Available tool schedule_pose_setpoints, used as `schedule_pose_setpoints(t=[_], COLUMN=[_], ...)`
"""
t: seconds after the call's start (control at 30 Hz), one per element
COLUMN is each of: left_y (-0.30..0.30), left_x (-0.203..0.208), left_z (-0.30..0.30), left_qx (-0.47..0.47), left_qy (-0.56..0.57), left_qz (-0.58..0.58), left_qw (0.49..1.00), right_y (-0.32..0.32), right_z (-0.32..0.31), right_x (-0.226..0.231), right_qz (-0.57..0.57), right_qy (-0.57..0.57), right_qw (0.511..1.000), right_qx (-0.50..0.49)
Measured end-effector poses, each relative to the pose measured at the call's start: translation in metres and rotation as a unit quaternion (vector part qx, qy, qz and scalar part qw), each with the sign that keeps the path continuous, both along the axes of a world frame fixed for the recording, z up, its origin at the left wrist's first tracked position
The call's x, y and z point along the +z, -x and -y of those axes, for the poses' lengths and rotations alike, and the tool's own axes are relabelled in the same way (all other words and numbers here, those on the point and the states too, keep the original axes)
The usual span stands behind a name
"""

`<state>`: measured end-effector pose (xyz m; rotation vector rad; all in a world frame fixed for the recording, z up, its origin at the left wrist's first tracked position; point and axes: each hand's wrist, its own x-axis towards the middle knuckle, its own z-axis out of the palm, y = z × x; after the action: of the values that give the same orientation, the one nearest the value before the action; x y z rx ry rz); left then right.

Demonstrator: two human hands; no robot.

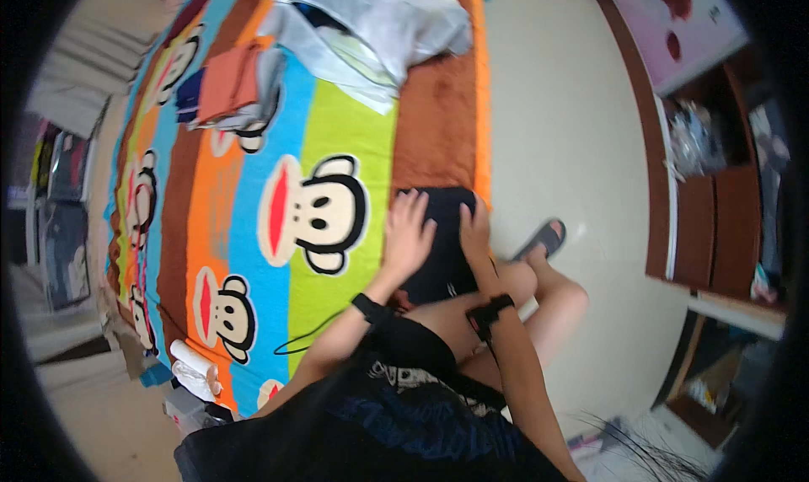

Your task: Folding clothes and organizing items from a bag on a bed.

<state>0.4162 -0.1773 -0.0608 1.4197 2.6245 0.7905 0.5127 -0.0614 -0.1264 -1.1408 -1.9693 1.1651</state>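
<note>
A black folded garment (440, 267) with a small white mark lies flat near the right edge of the bed, just ahead of my lap. My left hand (409, 236) rests over its left side with the fingers spread. At the opposite side, my right hand (476, 231) touches the garment's edge near the bed's border, fingers stretched forward. Neither hand grips it. Farther up the bed sits a small stack of folded clothes (229, 84), orange on top with navy and grey beside it. A loose heap of pale grey garments (396, 23) spreads at the far end.
A striped blanket (345, 124) with monkey faces covers the bed. My foot wears a dark slipper (549, 236) on the pale floor at right. Brown cabinets (687, 221) line the right wall. A white roll (194, 358) and a cable (308, 340) lie at the lower left.
</note>
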Motion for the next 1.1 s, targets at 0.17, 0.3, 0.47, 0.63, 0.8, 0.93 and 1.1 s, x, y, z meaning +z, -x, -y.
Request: schedule_pose_setpoints(t=[0.17,0.3,0.47,0.63,0.8,0.93,1.1], left_y=[-0.004,-0.002,-0.021,-0.055,-0.062,-0.044,-0.028], left_x=[-0.029,-0.030,-0.006,-0.006,-0.002,-0.001,0.012], left_z=[-0.015,-0.025,-0.008,0.039,0.042,0.052,0.072], left_qx=[0.108,0.157,0.124,0.117,0.172,0.215,0.209], left_qy=[0.052,0.080,0.005,-0.071,0.050,-0.134,-0.096], left_qz=[-0.018,-0.051,0.024,0.131,0.198,0.589,0.886], left_qw=[0.993,0.983,0.992,0.982,0.964,0.768,0.401], right_y=[-0.006,-0.020,-0.050,-0.055,-0.056,-0.038,-0.050], right_z=[0.012,0.031,0.048,0.050,0.015,0.011,0.013], right_x=[0.022,0.049,0.043,0.043,0.028,0.084,0.067], right_qz=[0.108,0.152,0.163,0.109,-0.023,0.141,0.060], right_qy=[-0.016,-0.095,-0.055,0.041,0.198,0.272,0.394], right_qw=[0.994,0.981,0.979,0.988,0.975,0.942,0.909], right_qx=[0.026,0.081,0.105,0.104,0.101,0.136,0.124])
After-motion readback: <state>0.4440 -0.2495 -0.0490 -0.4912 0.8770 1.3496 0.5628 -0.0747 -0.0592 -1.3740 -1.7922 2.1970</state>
